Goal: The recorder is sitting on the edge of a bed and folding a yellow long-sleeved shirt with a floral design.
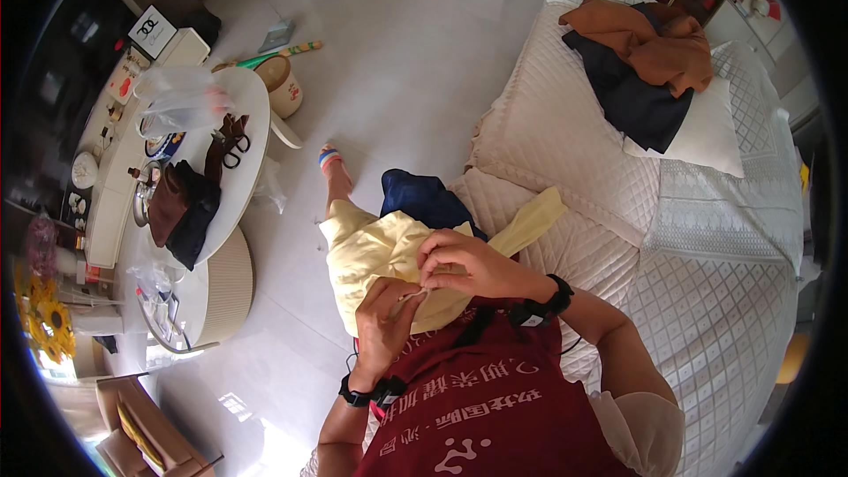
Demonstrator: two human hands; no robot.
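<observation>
A pale yellow cloth garment (371,248) is bunched over my lap, with one long narrow part, perhaps a sleeve, stretching right onto the seat. My left hand (385,321) pinches the garment's near edge between thumb and fingers. Close against it, my right hand (474,266) has its fingertips drawn together at the same edge. A thin whitish strip (412,294) shows between the two hands; what it is, I cannot tell. Dark blue cloth (424,199) lies just beyond the garment, partly covered by it. A dark red apron (477,377) bearing writing covers my front.
The quilted sofa cover (563,119) stretches to my right, with brown clothing (642,40) and black clothing (623,93) heaped on a pillow. At left, a white oval table (248,126) holds scissors (235,151), dark cloth (195,212) and a plastic bag (185,99). Beside it stands a bin (285,89).
</observation>
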